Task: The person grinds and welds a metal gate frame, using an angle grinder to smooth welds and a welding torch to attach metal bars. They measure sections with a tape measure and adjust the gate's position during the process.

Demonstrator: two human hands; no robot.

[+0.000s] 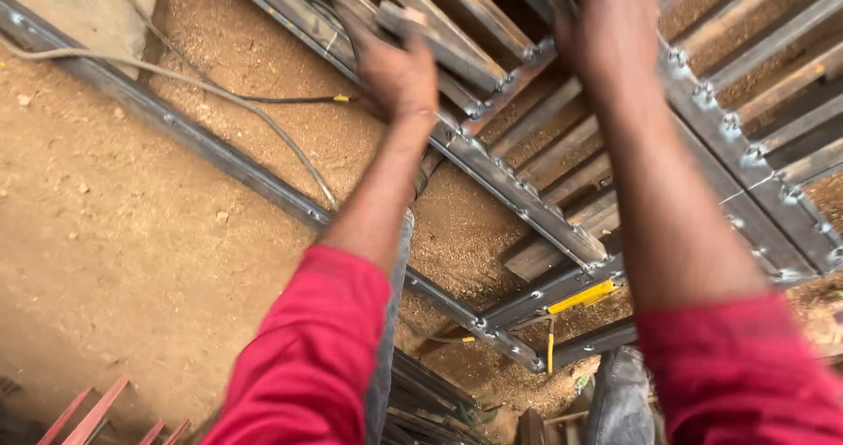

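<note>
Steel bar: a short grey length of flat section (413,17) lies along the slats near the top of the view, with the left hand on it.
Cable: a pale cable (176,81) trails over the sandy ground (132,234) at the left, well apart from the hands.
Left hand: the left hand (397,72) is closed around the near end of the steel bar, fingers wrapped over its top edge.
Handling: judged rigid and fairly heavy for its size, with hard, likely sharp cut ends; a full wrap at mid-length looks safest.
Gate frame: the welded frame (518,195) of slats and cross rails lies flat on the ground beneath both arms.
Right hand: the right hand (606,32) rests on an upper rail; whether it grips or is open cannot be told.
</note>
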